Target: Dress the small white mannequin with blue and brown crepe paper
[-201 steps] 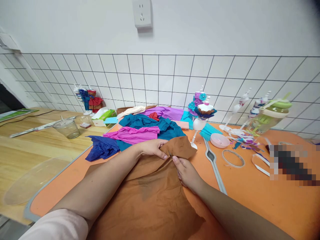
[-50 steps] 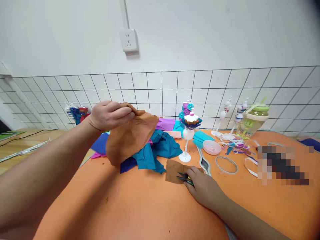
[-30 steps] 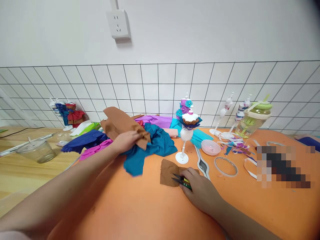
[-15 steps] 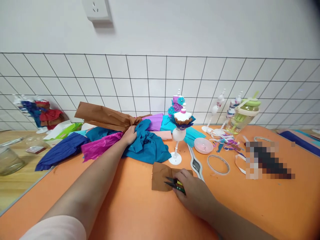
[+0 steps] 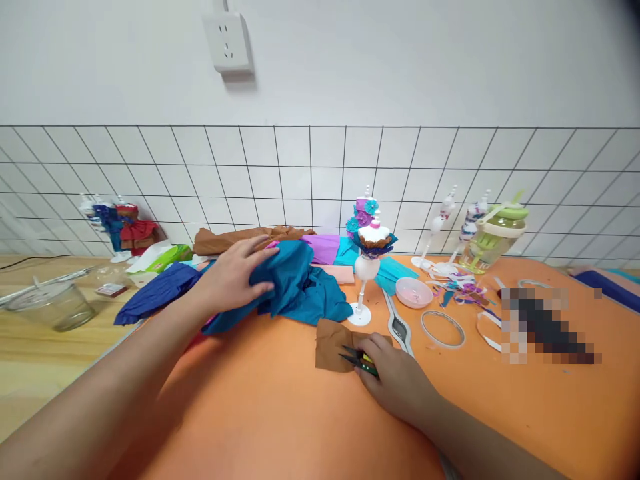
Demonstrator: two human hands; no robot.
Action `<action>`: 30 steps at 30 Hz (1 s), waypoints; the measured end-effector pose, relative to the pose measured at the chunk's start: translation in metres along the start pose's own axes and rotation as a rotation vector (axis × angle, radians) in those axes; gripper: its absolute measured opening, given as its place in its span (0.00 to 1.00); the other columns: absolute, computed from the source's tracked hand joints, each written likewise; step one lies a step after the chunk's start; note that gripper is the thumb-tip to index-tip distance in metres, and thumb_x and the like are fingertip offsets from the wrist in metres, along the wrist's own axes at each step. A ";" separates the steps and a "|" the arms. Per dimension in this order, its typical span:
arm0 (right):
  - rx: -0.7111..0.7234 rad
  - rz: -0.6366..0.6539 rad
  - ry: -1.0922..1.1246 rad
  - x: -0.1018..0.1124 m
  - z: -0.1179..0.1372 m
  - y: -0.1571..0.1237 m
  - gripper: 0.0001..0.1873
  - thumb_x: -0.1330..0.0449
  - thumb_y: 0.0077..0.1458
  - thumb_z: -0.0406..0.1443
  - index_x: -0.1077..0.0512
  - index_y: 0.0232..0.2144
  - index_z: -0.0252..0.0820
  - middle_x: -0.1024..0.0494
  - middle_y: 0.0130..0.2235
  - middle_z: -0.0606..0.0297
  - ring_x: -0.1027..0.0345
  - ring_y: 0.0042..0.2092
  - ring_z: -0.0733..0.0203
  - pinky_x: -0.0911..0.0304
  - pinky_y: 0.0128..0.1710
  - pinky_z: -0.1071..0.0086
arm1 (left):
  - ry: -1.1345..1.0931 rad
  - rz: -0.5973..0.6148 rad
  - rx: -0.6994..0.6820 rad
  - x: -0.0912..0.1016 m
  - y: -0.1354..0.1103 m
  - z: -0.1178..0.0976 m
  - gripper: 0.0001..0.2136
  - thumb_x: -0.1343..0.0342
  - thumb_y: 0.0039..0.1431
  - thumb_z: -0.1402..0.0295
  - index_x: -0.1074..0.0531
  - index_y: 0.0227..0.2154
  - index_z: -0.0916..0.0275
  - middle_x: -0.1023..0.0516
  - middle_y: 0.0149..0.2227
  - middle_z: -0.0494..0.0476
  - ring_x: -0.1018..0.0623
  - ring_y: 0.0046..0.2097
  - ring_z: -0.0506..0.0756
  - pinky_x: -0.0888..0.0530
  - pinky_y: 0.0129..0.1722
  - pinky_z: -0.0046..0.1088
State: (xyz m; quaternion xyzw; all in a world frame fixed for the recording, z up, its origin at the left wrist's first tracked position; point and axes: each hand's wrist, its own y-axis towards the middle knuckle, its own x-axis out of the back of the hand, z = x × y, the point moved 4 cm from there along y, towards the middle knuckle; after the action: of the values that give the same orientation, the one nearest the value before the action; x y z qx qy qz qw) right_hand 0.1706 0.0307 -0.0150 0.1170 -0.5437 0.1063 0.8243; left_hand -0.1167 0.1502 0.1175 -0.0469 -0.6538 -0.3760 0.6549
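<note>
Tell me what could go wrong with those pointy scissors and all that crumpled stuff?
The right hand holds small, dark-bladed scissors with their pointed blades apart over a small brown paper-like sheet; the tips might nick it.

The left hand is spread at a big crumpled teal paper-like sheet, which lies close beside a white, thin-stemmed, plastic-looking doll stand. Tugging the teal sheet might knock the stand over.

My left hand [image 5: 235, 275]: palm down, fingers spread.
My right hand [image 5: 395, 373]: gripping, nearer me, right of it.
</note>
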 end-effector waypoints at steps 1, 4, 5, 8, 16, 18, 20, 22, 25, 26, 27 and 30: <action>0.002 -0.004 -0.007 0.000 0.000 0.000 0.11 0.48 0.59 0.37 0.32 0.43 0.45 0.29 0.46 0.61 0.30 0.41 0.55 0.43 0.31 0.67 | 0.022 0.083 -0.005 -0.005 -0.012 0.000 0.43 0.39 0.47 0.49 0.47 0.66 0.50 0.52 0.70 0.58 0.45 0.67 0.68 0.43 0.63 0.49; 0.004 -0.017 -0.016 0.000 0.001 -0.001 0.10 0.48 0.59 0.37 0.32 0.43 0.44 0.29 0.45 0.61 0.30 0.40 0.55 0.43 0.31 0.67 | 0.072 0.248 0.106 -0.023 -0.048 0.000 0.57 0.32 0.37 0.51 0.60 0.68 0.49 0.61 0.71 0.60 0.51 0.68 0.75 0.44 0.61 0.57; 0.005 -0.022 -0.015 0.000 0.001 -0.001 0.10 0.48 0.59 0.37 0.32 0.43 0.44 0.29 0.45 0.61 0.30 0.41 0.55 0.43 0.32 0.67 | 0.097 0.261 0.148 -0.029 -0.058 -0.001 0.56 0.33 0.39 0.52 0.61 0.68 0.48 0.62 0.71 0.60 0.52 0.68 0.76 0.45 0.61 0.60; 0.016 -0.032 -0.011 0.000 0.002 -0.002 0.11 0.48 0.60 0.37 0.32 0.44 0.45 0.29 0.45 0.61 0.31 0.42 0.55 0.43 0.32 0.67 | 0.051 0.297 0.124 -0.044 -0.077 -0.009 0.41 0.43 0.55 0.52 0.57 0.67 0.44 0.61 0.71 0.56 0.52 0.69 0.73 0.44 0.61 0.59; 0.021 -0.058 -0.020 -0.001 0.002 -0.005 0.12 0.48 0.60 0.37 0.32 0.45 0.44 0.29 0.47 0.61 0.30 0.41 0.55 0.43 0.32 0.66 | -0.065 0.419 0.029 -0.086 -0.068 -0.001 0.26 0.63 0.67 0.52 0.41 0.64 0.54 0.42 0.67 0.61 0.40 0.66 0.64 0.41 0.62 0.49; 0.025 -0.052 -0.012 0.000 0.003 -0.005 0.12 0.48 0.60 0.37 0.32 0.45 0.45 0.29 0.47 0.61 0.29 0.41 0.55 0.42 0.32 0.66 | -0.021 0.268 0.060 -0.078 -0.066 -0.002 0.26 0.59 0.66 0.53 0.42 0.64 0.54 0.42 0.67 0.60 0.40 0.66 0.64 0.42 0.62 0.50; 0.028 -0.048 -0.009 0.001 0.003 -0.006 0.12 0.48 0.60 0.37 0.32 0.45 0.45 0.29 0.47 0.61 0.29 0.41 0.55 0.42 0.32 0.66 | -0.018 0.140 0.071 -0.065 -0.070 -0.010 0.27 0.55 0.64 0.52 0.40 0.62 0.56 0.38 0.65 0.61 0.37 0.64 0.64 0.40 0.61 0.47; 0.028 -0.043 -0.010 0.001 0.003 -0.006 0.12 0.48 0.60 0.38 0.32 0.45 0.44 0.29 0.47 0.60 0.29 0.42 0.55 0.42 0.33 0.66 | -0.040 0.053 0.057 -0.052 -0.078 -0.018 0.26 0.53 0.62 0.50 0.36 0.58 0.58 0.33 0.61 0.62 0.33 0.60 0.64 0.37 0.59 0.44; 0.030 -0.032 -0.011 0.001 0.002 -0.008 0.12 0.48 0.60 0.38 0.32 0.45 0.44 0.29 0.47 0.60 0.30 0.42 0.54 0.42 0.32 0.66 | -0.041 -0.095 0.132 -0.033 -0.086 -0.004 0.20 0.55 0.63 0.54 0.31 0.51 0.58 0.26 0.53 0.61 0.29 0.56 0.62 0.34 0.56 0.39; 0.033 -0.028 -0.011 0.000 0.001 -0.009 0.12 0.49 0.60 0.38 0.32 0.45 0.44 0.29 0.47 0.60 0.30 0.43 0.54 0.42 0.33 0.66 | -0.021 -0.149 0.221 -0.027 -0.087 0.011 0.18 0.56 0.65 0.56 0.31 0.50 0.59 0.25 0.51 0.61 0.28 0.54 0.61 0.33 0.55 0.38; 0.037 -0.026 -0.011 0.000 0.001 -0.009 0.13 0.49 0.60 0.38 0.32 0.46 0.44 0.29 0.47 0.60 0.30 0.43 0.54 0.42 0.33 0.66 | 0.025 -0.219 0.386 -0.021 -0.089 0.033 0.18 0.59 0.66 0.58 0.31 0.50 0.60 0.24 0.50 0.61 0.27 0.53 0.61 0.32 0.53 0.37; 0.043 -0.022 -0.015 0.000 0.000 -0.011 0.13 0.49 0.61 0.39 0.32 0.46 0.45 0.29 0.47 0.60 0.30 0.42 0.54 0.42 0.32 0.67 | 0.160 -0.255 0.690 -0.015 -0.097 0.100 0.22 0.61 0.65 0.58 0.33 0.51 0.66 0.26 0.51 0.70 0.28 0.53 0.67 0.32 0.51 0.45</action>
State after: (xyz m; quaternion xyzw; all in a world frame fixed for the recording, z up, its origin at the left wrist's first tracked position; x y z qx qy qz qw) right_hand 0.1737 0.0200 -0.0153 0.1415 -0.5460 0.1078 0.8187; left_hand -0.2509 0.1425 0.0764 0.2878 -0.6895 -0.2149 0.6290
